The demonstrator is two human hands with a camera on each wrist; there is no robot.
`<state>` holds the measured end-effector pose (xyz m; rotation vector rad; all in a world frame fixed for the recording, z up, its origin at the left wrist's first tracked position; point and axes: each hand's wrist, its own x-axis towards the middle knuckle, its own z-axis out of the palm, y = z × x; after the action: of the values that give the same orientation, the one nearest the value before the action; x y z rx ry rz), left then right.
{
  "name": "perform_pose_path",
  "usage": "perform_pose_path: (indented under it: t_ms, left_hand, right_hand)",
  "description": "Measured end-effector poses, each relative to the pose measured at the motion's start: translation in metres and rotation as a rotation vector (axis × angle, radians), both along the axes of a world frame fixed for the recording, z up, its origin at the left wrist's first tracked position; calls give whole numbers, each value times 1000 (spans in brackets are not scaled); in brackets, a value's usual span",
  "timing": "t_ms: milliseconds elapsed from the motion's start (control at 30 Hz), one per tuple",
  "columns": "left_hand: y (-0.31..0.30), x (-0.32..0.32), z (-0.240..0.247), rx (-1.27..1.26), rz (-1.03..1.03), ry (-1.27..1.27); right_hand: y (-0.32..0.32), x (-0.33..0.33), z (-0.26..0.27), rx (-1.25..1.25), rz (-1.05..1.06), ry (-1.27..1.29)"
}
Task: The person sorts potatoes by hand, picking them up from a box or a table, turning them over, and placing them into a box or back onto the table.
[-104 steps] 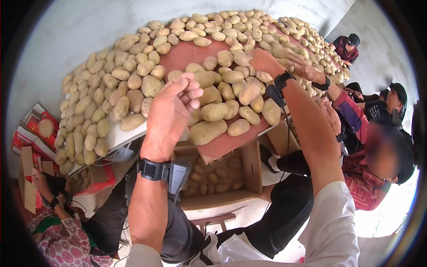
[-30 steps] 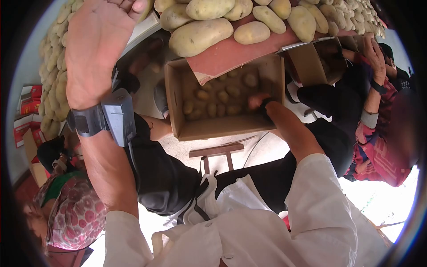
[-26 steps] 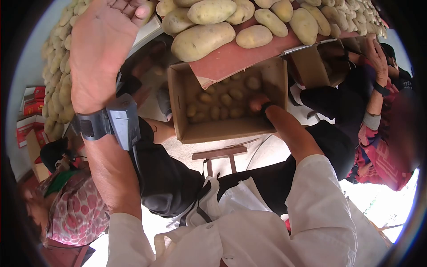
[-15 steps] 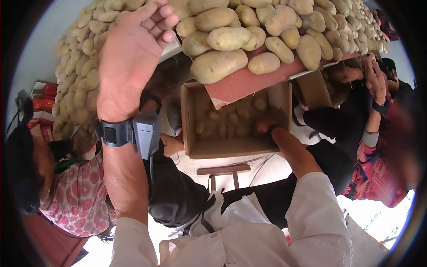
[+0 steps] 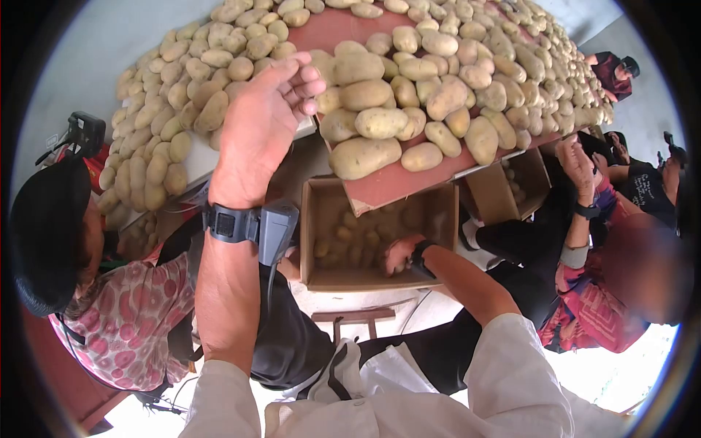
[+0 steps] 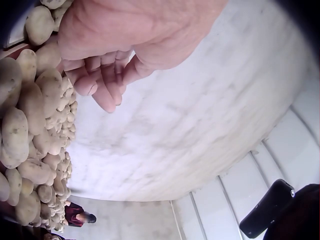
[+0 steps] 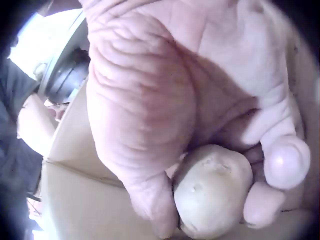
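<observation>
My right hand (image 5: 404, 253) is down inside a cardboard box (image 5: 365, 280) that has several potatoes on its bottom. In the right wrist view, its thumb and curled fingers grip a pale potato (image 7: 214, 192). My left hand (image 5: 255, 135) is raised beside the table's potatoes, palm turned inward and fingers loosely bent. Nothing shows between its fingers in the left wrist view, where the hand (image 6: 135, 37) appears against the wall. Close to its fingertips, a heap of potatoes (image 5: 365, 95) covers the red tabletop (image 5: 380, 188), whose corner juts over the box.
More potatoes (image 5: 157, 139) spread over the table's left side. A second open box (image 5: 504, 190) stands to the right under the table edge. One person in a patterned top (image 5: 131, 314) sits at left, another in red plaid (image 5: 584, 292) at right. A wooden stool (image 5: 354, 316) is below.
My right hand has gone from the potatoes on the table down into the box, and lately shifted left inside it. The view dipped, then rose again. The left hand stays raised and loose.
</observation>
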<state>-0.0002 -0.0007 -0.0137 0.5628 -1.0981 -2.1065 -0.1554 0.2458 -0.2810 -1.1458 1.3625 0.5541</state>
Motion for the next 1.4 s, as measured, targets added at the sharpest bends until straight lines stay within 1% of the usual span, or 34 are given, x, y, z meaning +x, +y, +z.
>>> perform_pose_path:
  t_ms: [67, 100, 167, 200, 233, 300, 333, 367, 433, 467, 533, 567, 600, 633, 667, 700, 733, 767, 833, 900, 967, 1033, 1100, 1133, 1167, 1200, 1267, 1300, 1333, 1367, 1400]
  left_hand:
    - [1, -1, 1, 6, 6, 13]
    - [1, -2, 2, 20, 12, 7]
    - [4, -1, 4, 20, 17, 15]
    - [7, -1, 7, 27, 12, 21]
    - [10, 0, 9, 35, 7, 26]
    - [10, 1, 10, 36, 8, 33]
    - [11, 1, 10, 45, 10, 27]
    - [11, 1, 9, 43, 9, 31]
    - [11, 1, 8, 46, 23, 30]
    - [11, 1, 7, 45, 17, 33]
    - [10, 2, 5, 34, -11, 57]
    - [11, 0, 6, 33, -17, 53]
    - [13, -1, 7, -15, -44, 21]
    - [15, -2, 9, -65, -72, -13]
    - [23, -5, 14, -70, -80, -24]
    - [36, -12, 20, -198, -133, -105]
    - [47, -18, 24, -328, -186, -184]
    - [53, -23, 23, -337, -194, -189]
    - [61, -30, 18, -614, -330, -300]
    - [69, -36, 20, -585, -375, -319]
    - [72, -43, 10, -631, -353, -270]
    - [71, -50, 7, -667, -334, -293]
    - [69, -53, 9, -598, -325, -290]
    - [69, -53, 10, -603, -326, -293]
    - [68, -54, 10, -509, -297, -241]
    - [68, -55, 9, -416, -267, -188]
    - [66, -60, 6, -402, -235, -140]
    - [65, -62, 4, -381, -205, -93]
    - [65, -63, 4, -385, -208, -94]
    - [66, -65, 4, -471, -204, -116]
    - [67, -66, 4, -556, -201, -136]
  right_hand:
    - [-8, 7, 20, -9, -8, -57]
    - [-8, 7, 27, -17, -9, -41]
    - [-11, 6, 43, -76, -133, -223]
    - [-18, 13, 71, -124, -12, -190]
    - [-21, 16, 85, -134, -11, -179]
    - [-21, 20, 106, -196, 193, -224]
    - [-17, 16, 114, -220, 159, -290]
    - [-14, 13, 129, -221, 159, -285]
    - [-10, 6, 176, -382, 31, -455]
    - [-9, 0, 202, -384, 25, -451]
    - [-7, -15, 247, -388, -423, -645]
    - [-2, -21, 254, -439, -636, -765]
    - [2, -21, 269, -610, -817, -796]
    - [1, -23, 263, -723, -965, -888]
    - [-7, -30, 263, -815, -1011, -917]
    - [-14, -34, 261, -874, -1081, -987]
    - [-20, -38, 265, -871, -1157, -1041]
    - [-25, -42, 269, -869, -1229, -1095]
    - [-29, -46, 271, -893, -1253, -1088]
    - [-31, -47, 273, -910, -1277, -1079]
    - [-30, -48, 275, -944, -1230, -918]
    - [-29, -50, 274, -968, -1238, -920]
    - [-29, -53, 272, -994, -1241, -921]
    - [-31, -56, 270, -981, -1275, -997]
    - [-32, -58, 271, -966, -1307, -1073]
    - [-30, -57, 273, -971, -1305, -1078]
    - [-23, -51, 279, -1122, -1323, -1057]
    - [-23, -50, 276, -1127, -1322, -1062]
    - [-24, -51, 269, -1190, -1332, -1050]
    - [-24, -52, 264, -1255, -1343, -1037]
    - [-24, -56, 261, -1260, -1348, -1036]
